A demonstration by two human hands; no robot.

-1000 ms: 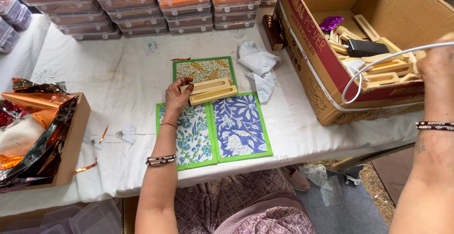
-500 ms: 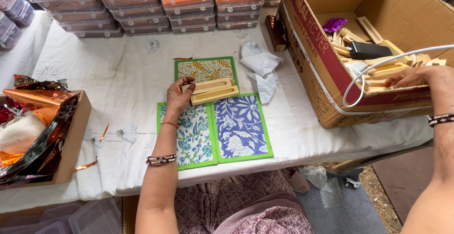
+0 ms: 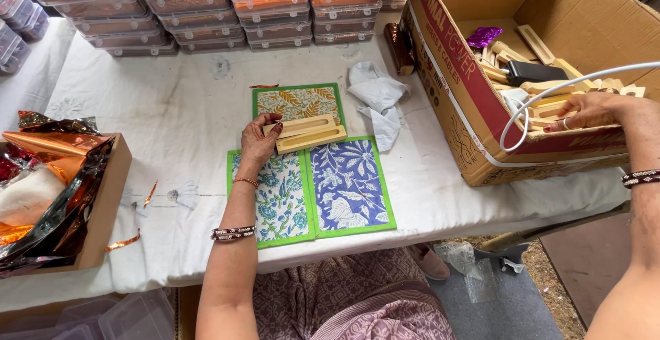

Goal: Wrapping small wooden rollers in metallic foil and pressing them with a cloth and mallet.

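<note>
My left hand [image 3: 258,142] rests on the left end of two stacked pale wooden holders [image 3: 309,134], fingers holding them. The holders lie across three green-edged printed cards: an orange leaf card [image 3: 299,99], a teal floral card [image 3: 278,199] and a blue floral card [image 3: 347,185]. My right hand [image 3: 584,110] is inside the big cardboard box [image 3: 460,99] at the right, fingers curled on a wooden piece [image 3: 550,110] in a pile of several alike.
A white cable [image 3: 533,103] loops over the box's front wall, with a black adapter [image 3: 533,72] and purple foil [image 3: 485,36] inside. A crumpled white cloth [image 3: 378,99] lies by the cards. Stacked clear lidded cases [image 3: 206,10] line the back. A box of copper foil [image 3: 55,182] sits left.
My right hand has moved left and down from the box's right side into the pile of wooden pieces and closed on one. My left hand has stayed on the holders.
</note>
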